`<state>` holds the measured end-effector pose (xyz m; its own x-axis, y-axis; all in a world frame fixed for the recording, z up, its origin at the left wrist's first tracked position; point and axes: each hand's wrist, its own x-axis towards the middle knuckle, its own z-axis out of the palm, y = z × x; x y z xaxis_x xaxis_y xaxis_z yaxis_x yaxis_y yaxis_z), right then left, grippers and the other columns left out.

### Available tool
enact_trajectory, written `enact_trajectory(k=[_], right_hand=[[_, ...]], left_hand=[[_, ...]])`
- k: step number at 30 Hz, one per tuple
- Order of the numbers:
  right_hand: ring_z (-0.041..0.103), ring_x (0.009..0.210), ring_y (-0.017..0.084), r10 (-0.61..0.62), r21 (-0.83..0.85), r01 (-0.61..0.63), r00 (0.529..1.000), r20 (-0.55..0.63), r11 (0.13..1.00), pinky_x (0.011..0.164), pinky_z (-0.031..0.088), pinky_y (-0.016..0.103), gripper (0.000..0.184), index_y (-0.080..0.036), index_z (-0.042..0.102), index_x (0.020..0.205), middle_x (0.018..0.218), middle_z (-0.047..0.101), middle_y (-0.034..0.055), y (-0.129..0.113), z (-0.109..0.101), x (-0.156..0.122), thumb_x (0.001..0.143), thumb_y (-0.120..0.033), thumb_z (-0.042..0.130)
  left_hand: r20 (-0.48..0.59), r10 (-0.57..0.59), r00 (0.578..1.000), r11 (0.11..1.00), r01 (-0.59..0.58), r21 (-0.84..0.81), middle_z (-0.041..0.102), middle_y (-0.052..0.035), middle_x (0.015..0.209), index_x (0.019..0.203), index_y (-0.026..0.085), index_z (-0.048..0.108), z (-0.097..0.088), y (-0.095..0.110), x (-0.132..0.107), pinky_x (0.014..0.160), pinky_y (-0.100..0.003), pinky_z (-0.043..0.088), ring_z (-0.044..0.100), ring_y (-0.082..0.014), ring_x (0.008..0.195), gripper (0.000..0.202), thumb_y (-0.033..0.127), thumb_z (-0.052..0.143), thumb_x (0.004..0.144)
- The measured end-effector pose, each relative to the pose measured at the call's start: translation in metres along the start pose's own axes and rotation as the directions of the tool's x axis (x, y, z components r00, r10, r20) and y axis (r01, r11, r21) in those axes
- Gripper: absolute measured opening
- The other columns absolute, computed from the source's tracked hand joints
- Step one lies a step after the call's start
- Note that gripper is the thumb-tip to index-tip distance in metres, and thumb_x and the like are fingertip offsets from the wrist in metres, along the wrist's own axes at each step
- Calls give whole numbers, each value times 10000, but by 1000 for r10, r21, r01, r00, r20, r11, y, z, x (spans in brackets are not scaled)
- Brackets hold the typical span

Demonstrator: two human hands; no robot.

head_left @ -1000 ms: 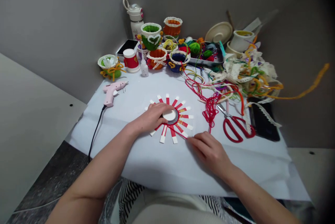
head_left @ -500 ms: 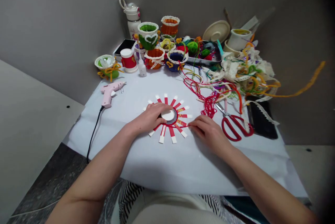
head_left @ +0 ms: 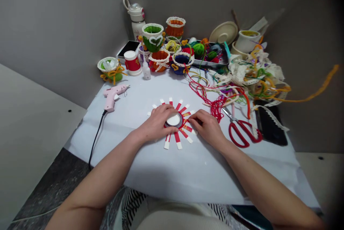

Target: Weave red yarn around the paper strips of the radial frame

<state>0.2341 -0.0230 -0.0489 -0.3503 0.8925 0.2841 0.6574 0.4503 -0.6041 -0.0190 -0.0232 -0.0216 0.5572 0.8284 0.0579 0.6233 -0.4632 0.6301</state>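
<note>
A paper cup cut into red and white strips (head_left: 176, 137) lies splayed out like a sun on the table. Grey and red yarn (head_left: 181, 122) rings its round white base. My left hand (head_left: 160, 124) grips this base, thumb at the near side and fingers at the far side, covering the left strips. At the right edge of the strips my right hand (head_left: 203, 124) pinches the end of the red yarn, its fingertips close to the ring. A loose tangle of red yarn (head_left: 216, 106) lies just beyond my right hand.
Red-handled scissors (head_left: 239, 133) and a dark phone (head_left: 271, 126) lie at the right. A pink glue gun (head_left: 112, 96) with a black cord rests at the left. Decorated cups (head_left: 159, 61), a glue bottle (head_left: 146, 70), a yarn tray (head_left: 212, 66) and piled lace trims (head_left: 258, 72) stand behind.
My right hand has moved up and slightly left, bringing the red yarn in against the ring. My left thumb now presses on the near side of the base.
</note>
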Motion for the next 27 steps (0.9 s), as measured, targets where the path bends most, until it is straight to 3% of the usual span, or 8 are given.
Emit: enact_trajectory(k=[3, 8, 14, 20, 24, 27], right_hand=[[630, 800, 209, -28, 17, 28, 1000, 1, 999, 696, 493, 335, 132, -205, 693, 876, 833, 659, 55, -1, -3, 0, 977, -223, 610], [653, 827, 203, -133, 78, 134, 991, -9, 988, 718, 539, 337, 151, -207, 720, 1011, 915, 675, 78, -10, -13, -15, 1010, -219, 570], [648, 837, 202, -251, -48, 250, 968, -9, 967, 710, 554, 330, 199, -193, 711, 1078, 928, 676, 88, -23, -25, -53, 1011, -137, 533], [600, 787, 200, -334, -198, 344, 939, 82, 918, 670, 524, 330, 242, -187, 710, 1087, 910, 695, 91, -30, -16, -86, 1021, -114, 489], [600, 800, 216, -312, -263, 319, 948, 68, 911, 671, 517, 342, 246, -180, 715, 1076, 908, 687, 106, -26, -15, -84, 1015, -108, 487], [623, 825, 228, -230, -229, 232, 972, 36, 945, 702, 528, 362, 246, -190, 734, 1041, 910, 675, 111, -18, -20, -62, 1015, -137, 495]], left_hand=[[-34, -46, 998, 999, 47, 22, 622, -96, 1301, 1291, 263, 568, 0, 5, 2, 1056, -531, 422, 530, -328, 1252, 437, 329, 743, 896], [-3, -15, 1000, 1000, 15, -5, 642, -86, 1350, 1335, 264, 557, -9, 0, 1, 1112, -517, 378, 538, -305, 1296, 437, 180, 668, 921], [80, 32, 996, 999, -29, -41, 628, -72, 1418, 1354, 280, 555, -12, -11, -1, 1132, -522, 369, 535, -279, 1352, 478, 103, 611, 914], [87, 46, 995, 997, -40, -67, 627, -79, 1423, 1363, 282, 563, -13, -11, 0, 1125, -522, 388, 542, -281, 1345, 490, 120, 613, 902], [88, 39, 995, 997, -33, -67, 635, -81, 1403, 1351, 280, 570, -15, -9, 0, 1105, -522, 405, 558, -285, 1316, 478, 126, 614, 901], [87, 42, 995, 997, -36, -73, 645, -81, 1384, 1342, 285, 581, -16, -8, 0, 1084, -514, 424, 580, -283, 1277, 461, 137, 608, 906]])
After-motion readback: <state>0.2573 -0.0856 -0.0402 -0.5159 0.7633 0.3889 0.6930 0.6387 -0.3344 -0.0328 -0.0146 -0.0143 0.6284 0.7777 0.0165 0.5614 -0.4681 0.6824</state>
